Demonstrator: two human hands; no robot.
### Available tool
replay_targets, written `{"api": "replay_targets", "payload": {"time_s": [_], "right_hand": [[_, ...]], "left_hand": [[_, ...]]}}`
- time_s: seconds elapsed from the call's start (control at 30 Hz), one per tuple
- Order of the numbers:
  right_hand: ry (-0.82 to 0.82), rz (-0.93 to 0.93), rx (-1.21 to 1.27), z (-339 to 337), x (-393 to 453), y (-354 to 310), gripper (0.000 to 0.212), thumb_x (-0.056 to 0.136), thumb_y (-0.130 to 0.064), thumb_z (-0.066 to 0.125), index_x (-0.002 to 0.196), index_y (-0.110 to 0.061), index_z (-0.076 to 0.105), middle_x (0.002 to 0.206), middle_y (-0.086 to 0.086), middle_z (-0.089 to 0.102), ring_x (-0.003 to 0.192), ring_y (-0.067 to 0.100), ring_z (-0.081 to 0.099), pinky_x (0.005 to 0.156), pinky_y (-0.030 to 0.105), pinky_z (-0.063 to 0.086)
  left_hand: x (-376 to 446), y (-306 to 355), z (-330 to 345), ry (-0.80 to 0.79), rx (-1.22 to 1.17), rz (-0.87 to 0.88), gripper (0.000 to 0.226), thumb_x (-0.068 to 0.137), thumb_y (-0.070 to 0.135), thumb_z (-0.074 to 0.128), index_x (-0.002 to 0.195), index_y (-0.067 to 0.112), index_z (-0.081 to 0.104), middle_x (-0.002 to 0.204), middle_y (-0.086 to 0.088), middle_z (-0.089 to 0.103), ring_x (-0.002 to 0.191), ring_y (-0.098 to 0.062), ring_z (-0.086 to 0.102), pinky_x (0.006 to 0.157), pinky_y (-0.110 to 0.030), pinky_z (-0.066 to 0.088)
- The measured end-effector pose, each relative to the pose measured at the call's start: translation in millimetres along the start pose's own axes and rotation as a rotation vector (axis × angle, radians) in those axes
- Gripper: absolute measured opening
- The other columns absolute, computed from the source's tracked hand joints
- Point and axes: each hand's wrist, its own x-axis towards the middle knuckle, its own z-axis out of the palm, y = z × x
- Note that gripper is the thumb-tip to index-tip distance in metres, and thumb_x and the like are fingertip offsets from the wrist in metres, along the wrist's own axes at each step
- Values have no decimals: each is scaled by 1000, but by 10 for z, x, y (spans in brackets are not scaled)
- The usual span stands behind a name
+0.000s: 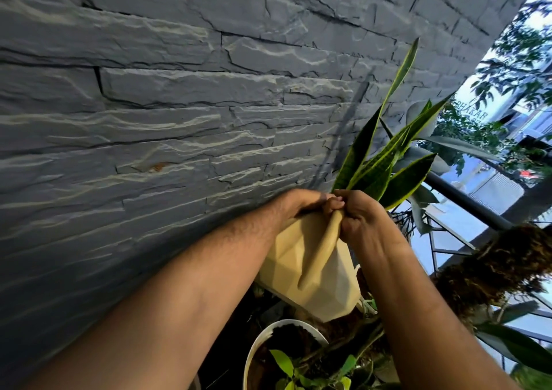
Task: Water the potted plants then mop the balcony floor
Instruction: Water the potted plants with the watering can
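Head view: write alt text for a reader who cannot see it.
Two bare hands hold a cream faceted watering can up near a snake plant: the right hand grips its handle, the left hand holds its top edge. A grey stone-clad wall fills the left, and a white pot of soil sits below.

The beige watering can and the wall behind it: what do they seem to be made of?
The watering can looks like moulded plastic with a matte beige finish: its body has flat, sharp-edged facets and a smooth tubular handle, held by both hands. The wall looks like grey split-face stone cladding, rough and matte, with uneven layered ridges and dark joints; it could also be a cast imitation.
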Motion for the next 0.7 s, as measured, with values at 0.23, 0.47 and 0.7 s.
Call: {"api": "replay_targets", "payload": {"time_s": [0.23,0.47,0.7], "right_hand": [[71,-195,-423,-248,-207,226,36,105,-3,36,70,-9,44,64,4,29,21,2,23,24,15,16],[259,-460,-647,-820,-357,582,26,82,-17,75,62,-12,59,55,7,50,35,16,39,40,23,29],[42,-693,-804,-1381,-647,647,52,85,-39,76,46,-14,53,49,2,44,52,17,42,52,34,36]], "left_hand": [[-135,-128,211,265,117,129,18,99,13,55,97,4,71,62,-8,69,57,-10,64,35,-11,35],[-269,-515,543,429,-121,318,49,83,52,75,86,3,76,72,1,69,63,-9,62,67,-24,47],[-766,-496,1073,757,-48,463,52,74,73,71,92,24,74,86,2,78,81,-15,73,81,-39,56]]}}
